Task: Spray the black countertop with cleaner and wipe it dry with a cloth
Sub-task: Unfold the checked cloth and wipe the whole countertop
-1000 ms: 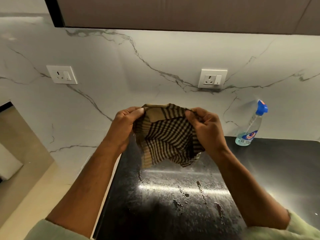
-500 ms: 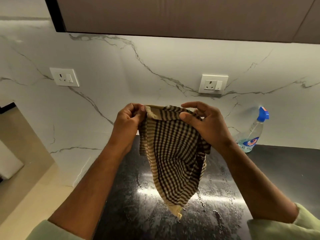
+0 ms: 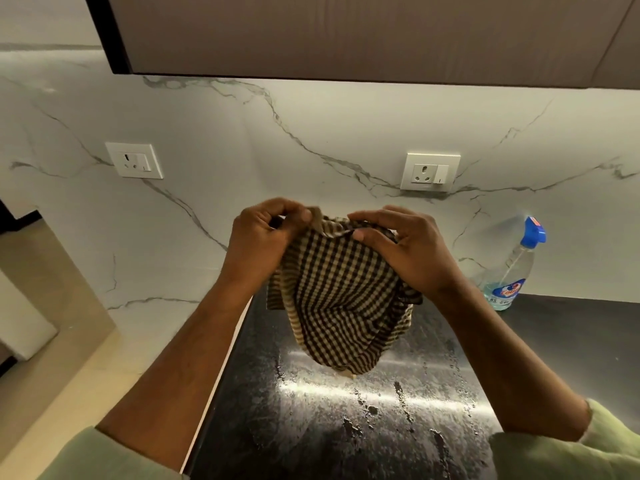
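I hold a brown-and-beige checked cloth [image 3: 341, 303] up in the air over the black countertop [image 3: 311, 420]. My left hand [image 3: 263, 244] pinches its top left edge. My right hand [image 3: 412, 254] grips the top right part, with the fingers spread over the fabric. The cloth hangs bunched, its lowest tip just above the counter. The counter under it is wet, with droplets and streaks that catch the light. A clear cleaner bottle [image 3: 510, 271] with a blue cap stands at the back right against the wall, away from both hands.
A white marble backsplash [image 3: 311, 140] rises behind the counter with two sockets [image 3: 134, 160] [image 3: 430, 172]. A brown upper cabinet [image 3: 346, 32] hangs overhead. The counter's left edge [image 3: 221, 368] drops to a beige floor [image 3: 69, 375].
My hands have drawn closer together and gathered the cloth, so it hangs shorter and more bunched than half a second ago.
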Demonstrator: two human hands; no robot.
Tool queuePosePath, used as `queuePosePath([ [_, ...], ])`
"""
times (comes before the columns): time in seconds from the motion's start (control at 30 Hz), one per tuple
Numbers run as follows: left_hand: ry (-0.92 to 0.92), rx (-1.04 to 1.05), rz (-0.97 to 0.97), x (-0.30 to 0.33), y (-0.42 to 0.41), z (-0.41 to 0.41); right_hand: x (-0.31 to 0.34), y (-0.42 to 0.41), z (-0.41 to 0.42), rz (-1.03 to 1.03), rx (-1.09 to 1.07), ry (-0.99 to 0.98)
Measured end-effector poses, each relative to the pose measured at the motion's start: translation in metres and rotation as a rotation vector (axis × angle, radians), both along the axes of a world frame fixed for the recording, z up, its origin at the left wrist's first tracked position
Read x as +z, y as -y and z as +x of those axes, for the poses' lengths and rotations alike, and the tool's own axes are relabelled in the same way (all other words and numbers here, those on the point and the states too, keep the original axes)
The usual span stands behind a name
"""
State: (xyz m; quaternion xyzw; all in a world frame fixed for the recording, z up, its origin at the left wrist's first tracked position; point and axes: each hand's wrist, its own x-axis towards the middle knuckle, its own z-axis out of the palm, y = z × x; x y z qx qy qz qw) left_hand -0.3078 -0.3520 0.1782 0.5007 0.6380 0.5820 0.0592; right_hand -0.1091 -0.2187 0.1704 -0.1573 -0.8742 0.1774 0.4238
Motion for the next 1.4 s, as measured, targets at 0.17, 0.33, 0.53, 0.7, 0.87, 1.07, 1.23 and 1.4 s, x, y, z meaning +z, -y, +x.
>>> queuePosePath([
  [0.17,0.077,0.111,0.135,0.008,-0.007,0.003,-0.002,-0.009,0.0,0.054,0.012,0.114],
  [0.33,0.189,0.06,0.197,0.023,-0.009,0.019,-0.004,-0.011,0.0,-0.012,0.022,0.075],
  [0.53,0.156,0.082,0.191,0.045,-0.023,0.026,-0.005,-0.016,0.008,-0.541,0.357,0.01],
  [0.7,0.089,0.1,0.271,0.065,-0.026,0.024,-0.013,-0.018,0.015,-0.59,0.272,-0.001],
  [0.87,0.163,0.125,0.386,0.081,-0.015,0.006,-0.031,-0.024,0.031,-0.458,0.023,0.087],
  [1.07,0.183,0.165,0.43,0.079,0.005,-0.022,-0.066,-0.039,0.057,-0.345,-0.266,0.239],
  [1.23,0.44,0.162,0.42,0.057,0.013,-0.035,-0.083,-0.054,0.074,-0.322,-0.46,0.25],
  [1.4,0.569,0.198,0.278,0.029,0.017,-0.045,-0.079,-0.058,0.086,-0.719,-0.434,-0.036],
])
